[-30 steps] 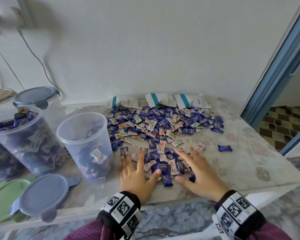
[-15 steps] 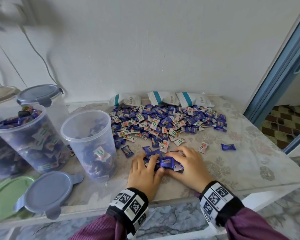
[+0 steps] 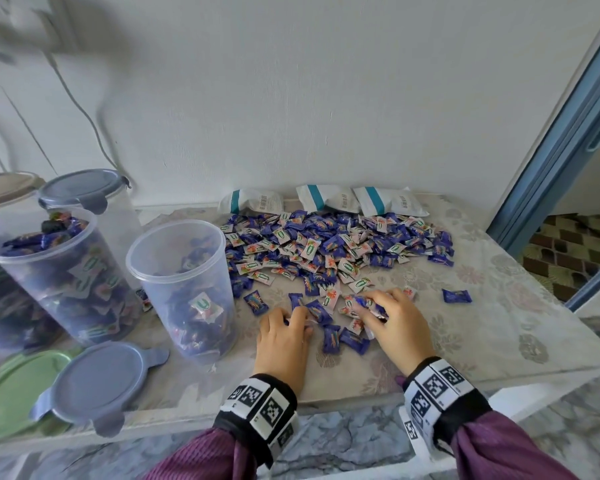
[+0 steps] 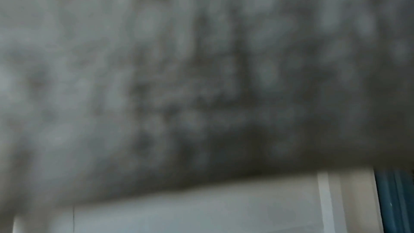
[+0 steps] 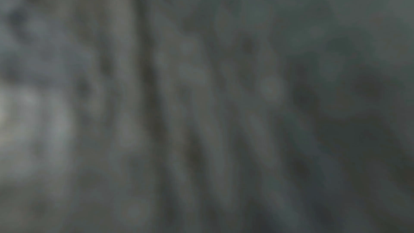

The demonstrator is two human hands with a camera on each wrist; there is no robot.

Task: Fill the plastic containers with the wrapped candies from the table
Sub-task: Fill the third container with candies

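Observation:
A wide pile of blue and white wrapped candies covers the back of the table. My left hand lies at the pile's near edge, its fingers curled over a few candies. My right hand, a little to the right, has its fingers curled round a small bunch of candies. A few loose candies lie between the hands. Left of my left hand stands an open clear container, partly filled. Both wrist views are dark and blurred and show nothing.
A heaped open container and a lidded one stand at the left. A blue lid and a green lid lie near the front edge. Three white packets lie by the wall. One stray candy sits to the right.
Both hands went from flat with spread fingers to raking candies together. Now they have drawn slightly apart, each curled on a handful, with some candies left between them.

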